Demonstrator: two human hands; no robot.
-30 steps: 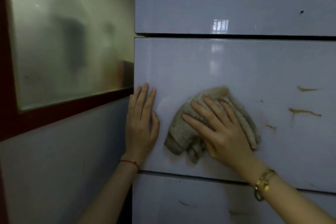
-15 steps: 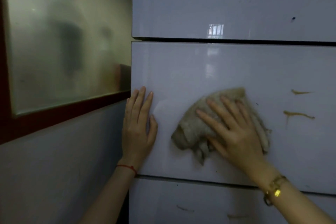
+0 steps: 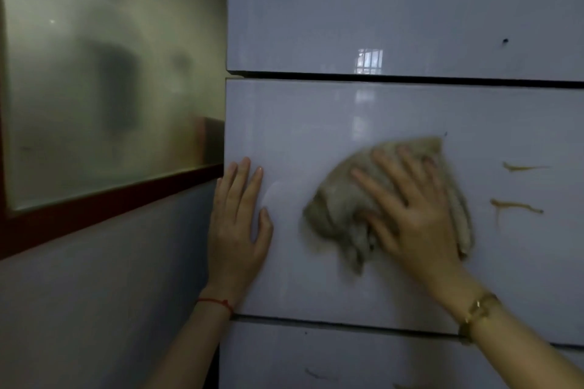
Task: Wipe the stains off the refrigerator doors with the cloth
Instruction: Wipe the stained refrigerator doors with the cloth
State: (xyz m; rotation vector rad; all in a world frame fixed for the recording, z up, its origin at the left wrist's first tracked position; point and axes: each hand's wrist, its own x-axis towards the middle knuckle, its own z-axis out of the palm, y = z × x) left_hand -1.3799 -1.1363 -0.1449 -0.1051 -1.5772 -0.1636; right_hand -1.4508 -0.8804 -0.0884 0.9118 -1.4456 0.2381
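A glossy white refrigerator fills the right side, and its middle door [image 3: 316, 123] faces me. My right hand [image 3: 414, 215] presses a crumpled beige cloth [image 3: 338, 202] flat against that door, fingers spread over it. Two brown streak stains [image 3: 518, 205] mark the door just right of the cloth, the upper stain [image 3: 521, 167] thinner. My left hand [image 3: 237, 224] lies flat and empty on the door's left edge, fingers together. The lower door [image 3: 284, 357] carries faint dark smears, and a small dark spot [image 3: 505, 40] sits on the upper door [image 3: 347, 9].
A grey wall [image 3: 110, 294] adjoins the fridge on the left. Above it is a frosted glass pane [image 3: 110, 73] in a dark red frame [image 3: 104, 202]. Dark gaps separate the three doors.
My right hand has slid the cloth to the right and slightly up across the middle door, closer to the brown streaks. My left hand has stayed planted on the door's left edge.
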